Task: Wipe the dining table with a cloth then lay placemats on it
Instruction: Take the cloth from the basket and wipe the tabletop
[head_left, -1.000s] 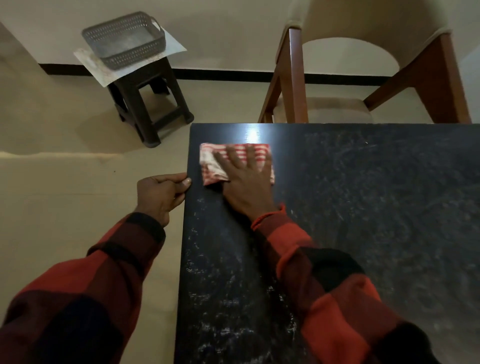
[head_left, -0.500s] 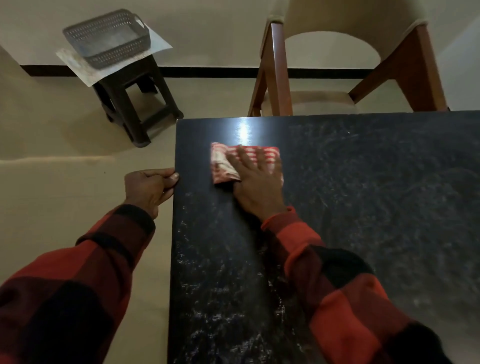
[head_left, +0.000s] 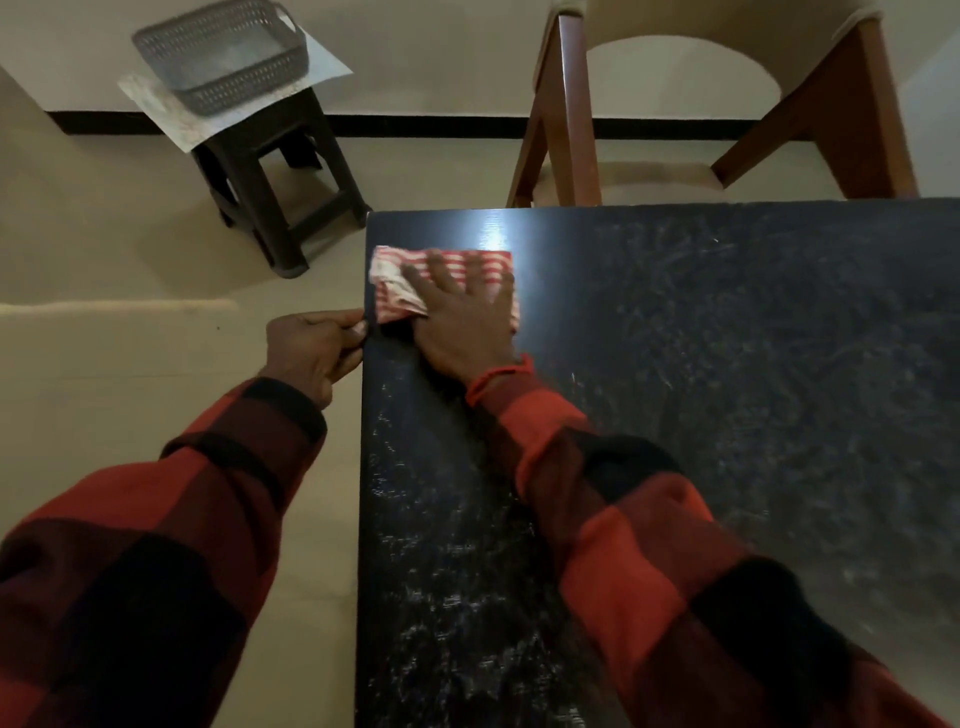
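With flat fingers, the right hand (head_left: 467, 317) presses the cloth (head_left: 447, 270) at the table (head_left: 727, 364) edge, the left hand (head_left: 311, 353) pinching that edge; overshooting could drop it.

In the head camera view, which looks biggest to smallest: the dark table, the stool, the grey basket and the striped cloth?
1. Dark table, by far the largest.
2. Stool.
3. Grey basket and striped cloth look alike; the basket stands farther from the camera, so I will not rank them.

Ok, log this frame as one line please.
phase: wiping | right hand flat on striped cloth, far-left corner of table | left hand at table edge | placemats: none laid
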